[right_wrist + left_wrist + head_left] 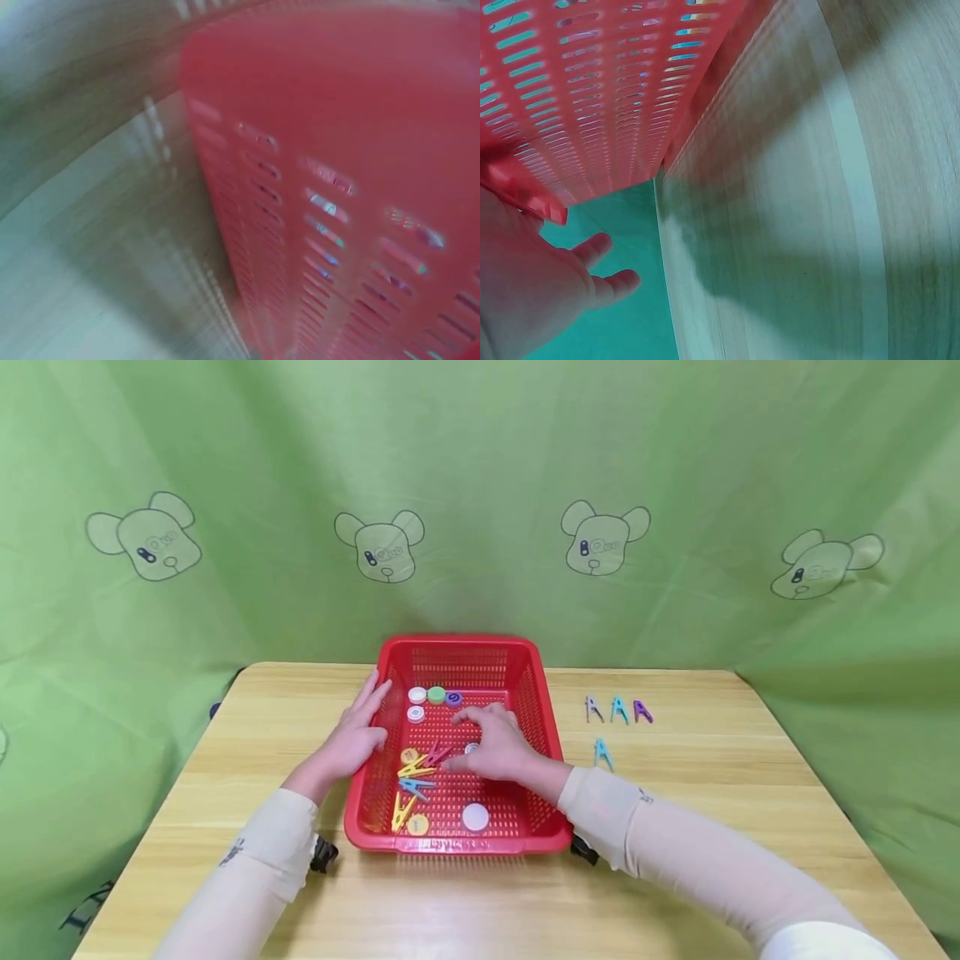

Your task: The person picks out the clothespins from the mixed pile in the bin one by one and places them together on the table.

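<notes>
A red plastic basket [457,844] stands on the table. My left hand [351,743] rests at its left rim, fingers fairly straight; the left wrist view shows that hand [540,277] beside the basket wall. Inside the basket is my right hand [498,747], thumb and forefinger spread apart with nothing visible between them. Just left of its thumb lie a red clothespin [435,754], yellow clothespins [415,769] and a blue clothespin [415,787]. A grey-white cap [471,748] is partly hidden by the right hand. The right wrist view is blurred and shows the basket wall [337,112].
Other caps lie in the basket, among them a green cap [437,695], a purple cap [453,699] and a large white cap [476,817]. On the table to the right are a purple clothespin [642,711], a teal clothespin [619,709] and two others. A green curtain [480,593] hangs behind.
</notes>
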`<state>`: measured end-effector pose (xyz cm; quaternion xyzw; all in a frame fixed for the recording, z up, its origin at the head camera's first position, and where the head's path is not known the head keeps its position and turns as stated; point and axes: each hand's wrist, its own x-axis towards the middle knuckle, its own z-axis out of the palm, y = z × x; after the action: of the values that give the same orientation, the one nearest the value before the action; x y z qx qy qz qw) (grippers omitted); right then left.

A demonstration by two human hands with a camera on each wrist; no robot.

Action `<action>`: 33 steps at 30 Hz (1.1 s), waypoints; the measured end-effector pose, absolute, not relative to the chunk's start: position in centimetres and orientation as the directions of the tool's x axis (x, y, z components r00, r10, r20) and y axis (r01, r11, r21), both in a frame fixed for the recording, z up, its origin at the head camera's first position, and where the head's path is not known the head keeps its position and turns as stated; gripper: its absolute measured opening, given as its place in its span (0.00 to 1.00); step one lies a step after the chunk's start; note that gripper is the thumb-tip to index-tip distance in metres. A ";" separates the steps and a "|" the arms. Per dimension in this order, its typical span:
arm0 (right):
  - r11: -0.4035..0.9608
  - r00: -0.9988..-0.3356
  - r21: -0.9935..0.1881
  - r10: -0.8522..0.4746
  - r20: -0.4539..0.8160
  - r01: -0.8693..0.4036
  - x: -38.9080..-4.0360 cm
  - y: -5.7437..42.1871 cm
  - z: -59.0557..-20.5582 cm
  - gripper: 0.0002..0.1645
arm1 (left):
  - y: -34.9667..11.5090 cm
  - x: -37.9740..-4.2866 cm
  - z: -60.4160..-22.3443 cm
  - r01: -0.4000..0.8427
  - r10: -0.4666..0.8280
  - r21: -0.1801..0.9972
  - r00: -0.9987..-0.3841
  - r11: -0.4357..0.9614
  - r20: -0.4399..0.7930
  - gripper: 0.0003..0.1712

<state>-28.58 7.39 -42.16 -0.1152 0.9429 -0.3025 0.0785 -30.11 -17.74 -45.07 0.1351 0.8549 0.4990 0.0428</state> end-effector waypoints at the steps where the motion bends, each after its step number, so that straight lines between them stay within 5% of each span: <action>1: 0.790 -0.962 -0.591 -0.262 -0.083 -0.164 -28.7 7.5 -42.3 0.41 | -17.7 -30.2 -45.1 0.189 0.276 0.864 -0.959 0.467 0.060 0.54; 18: 0.800 -0.930 -0.587 -0.300 -0.214 -0.123 -29.4 6.9 -43.5 0.52 | -17.9 -30.5 -45.3 0.206 0.283 0.857 -0.956 0.472 0.074 0.54; 33: 0.880 -0.908 -0.446 -0.312 -0.278 -0.166 -29.5 6.9 -43.8 0.54 | -17.8 -30.4 -45.2 0.200 0.286 0.861 -0.956 0.469 0.066 0.54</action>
<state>-29.47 6.85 -43.76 -0.1253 0.9538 -0.2108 0.1736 -30.44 -17.80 -45.18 0.1420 0.8558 0.4955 0.0437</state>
